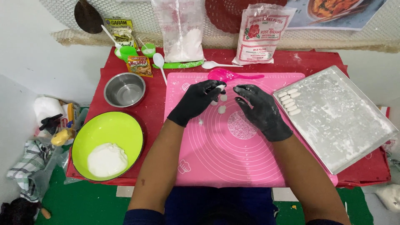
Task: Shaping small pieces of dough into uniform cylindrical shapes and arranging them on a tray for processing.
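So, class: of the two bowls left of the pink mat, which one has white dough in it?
The large lime-green bowl, nearest the person, holds white dough. The smaller steel bowl behind it looks empty.

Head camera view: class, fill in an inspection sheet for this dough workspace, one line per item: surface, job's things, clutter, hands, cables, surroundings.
Surface: pink baking mat on a red-covered table, flour smudges.
Job's things: small white dough pieces on the mat; shaped dough pieces in a row on the floured metal tray; dough lump in the green bowl.
Clutter: empty steel bowl, flour bags, seasoning packets, pink spoon, white spoons.
Hands: both black-gloved; left hand pinches a dough piece at its fingertips, right hand open, hovering beside the pieces.
Cables: nothing seen.
Surroundings: cloths and wrappers at left, green floor.
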